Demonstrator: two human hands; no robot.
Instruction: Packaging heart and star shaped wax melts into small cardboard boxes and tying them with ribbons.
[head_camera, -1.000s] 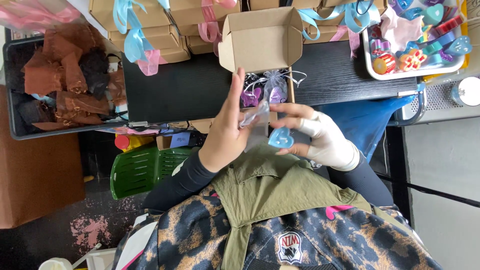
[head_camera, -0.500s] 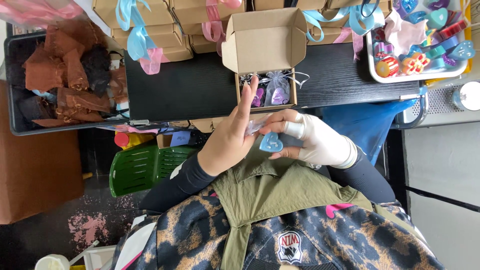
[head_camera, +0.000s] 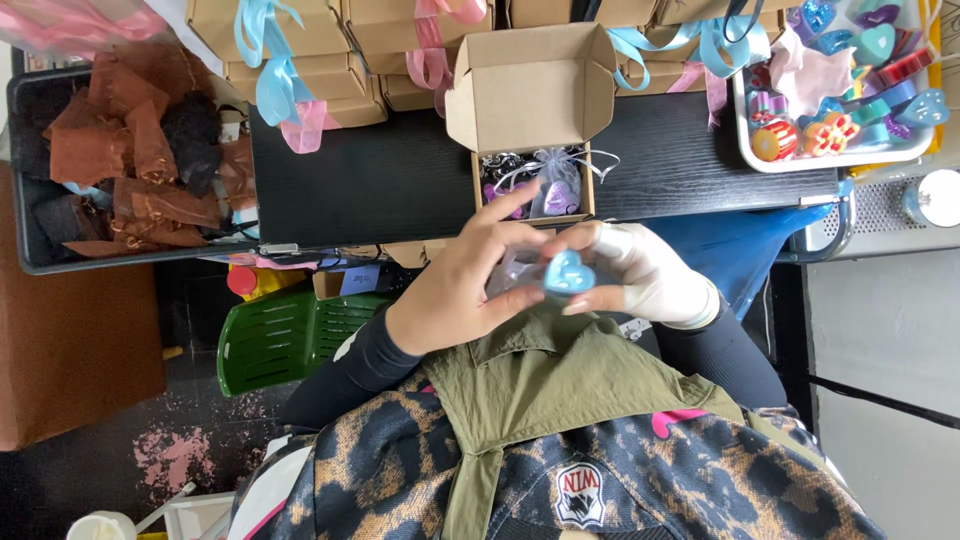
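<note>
While both hands (head_camera: 560, 285) pinch blue heart (head_camera: 568, 273) | grip: holding it | open cardboard box (head_camera: 530, 100) beyond

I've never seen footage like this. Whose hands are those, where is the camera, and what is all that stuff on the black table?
There is no machine here: the camera sits on a person's head and looks down, so you see their own two hands. The left hand is bare; the right hand wears a pale wrap or glove. Together they hold a small blue heart, with something clear behind it that I cannot make out. Just beyond, on the black table, an open cardboard box holds a small purple gauze pouch. Closed boxes tied with blue and pink ribbons line the far edge. A white tray holds more colourful shapes, and a dark bin holds brown pouches.
</note>
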